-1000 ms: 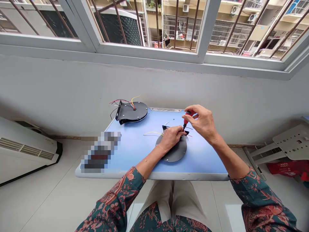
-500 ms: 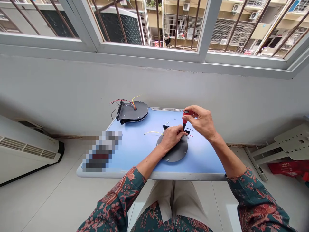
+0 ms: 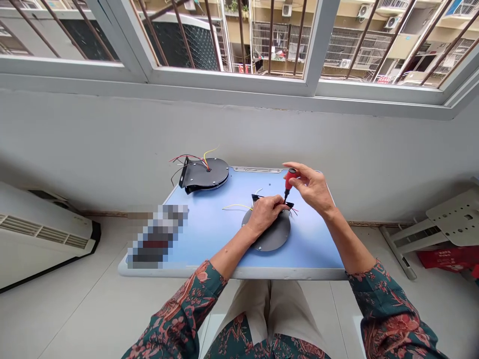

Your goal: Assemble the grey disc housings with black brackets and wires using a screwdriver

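Observation:
A black round flat housing (image 3: 275, 237) with wires and small screws lies on the blue tabletop in front of me. My left hand (image 3: 264, 213) rests over its far part, fingers pinched at the bracket end near the screwdriver's tip; what lies under the fingers is hidden. A red-and-black screwdriver (image 3: 289, 180) stands nearly upright there, tip down by my left fingertips. My right hand (image 3: 312, 188) holds its handle between thumb and fingers, with the index finger stretched above. Red, black, white and yellow wires stick out around the housing.
A second black round housing (image 3: 209, 173) with a bracket and loose wires sits at the table's far left. A blurred patch (image 3: 155, 239) covers something at the left edge. A small dark piece (image 3: 270, 184) lies on the blue tabletop (image 3: 209, 234). The wall and window stand behind.
My right fingers have loosened and spread around the screwdriver handle, and the index finger has straightened. The handle tilts slightly more to the right. My left hand stays in place.

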### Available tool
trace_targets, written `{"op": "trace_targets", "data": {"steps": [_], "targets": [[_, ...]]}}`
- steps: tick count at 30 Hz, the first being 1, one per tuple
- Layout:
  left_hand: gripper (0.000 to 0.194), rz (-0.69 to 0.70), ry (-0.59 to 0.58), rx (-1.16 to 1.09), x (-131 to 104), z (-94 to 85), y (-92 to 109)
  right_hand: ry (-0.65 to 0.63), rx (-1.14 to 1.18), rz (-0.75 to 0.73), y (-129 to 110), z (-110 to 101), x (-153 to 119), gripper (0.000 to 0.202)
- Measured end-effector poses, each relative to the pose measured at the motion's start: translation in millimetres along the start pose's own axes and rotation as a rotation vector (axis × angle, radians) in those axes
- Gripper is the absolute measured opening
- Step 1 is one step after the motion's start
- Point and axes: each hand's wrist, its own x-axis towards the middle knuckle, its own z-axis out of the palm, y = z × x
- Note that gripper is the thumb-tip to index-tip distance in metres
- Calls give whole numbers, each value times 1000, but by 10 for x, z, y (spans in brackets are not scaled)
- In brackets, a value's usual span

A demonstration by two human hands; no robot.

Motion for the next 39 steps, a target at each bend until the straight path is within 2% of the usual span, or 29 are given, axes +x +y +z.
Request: {"op": "trace_targets", "data": {"steps": [2,7,10,15,18,20,21,23,25,28,31,35,37,39], "targets": [[12,24,-40,-8,-14,-13,-6,-22,125,9,79,-31,-1,39],[19,104,-95,127,-50,-8,-34,15,254,-20,249,-43,-50,25],[18,106,-96,275,-64,27,-24,45,150,-21,234,-13,-77,28],[11,108,-118,351,-77,70,10,200,-124,-157,121,42,-65,23],[10,106,-115,351,-70,69,11,139,-92,-163,110,60,-70,22],[8,104,-111,343,-63,66,4,87,26,-140,135,66,-85,28],[7,104,-108,339,-63,65,1,104,97,-130,156,68,-90,28],[7,105,-98,329,-74,63,6,246,247,-113,220,60,-90,25],[9,115,-88,323,-97,55,27,461,402,-71,320,24,-72,23],[14,80,-35,136,-92,-20,55,707,614,73,526,-85,-38,29],[15,0,33,-37,85,-220,8,823,752,215,726,-185,-37,35],[14,-121,126,22,589,-524,-213,833,799,257,812,-166,-71,38],[10,-163,136,75,823,-563,-338,780,807,272,782,-113,-87,38],[11,-186,111,124,970,-504,-435,724,812,291,742,-68,-101,39]]}}
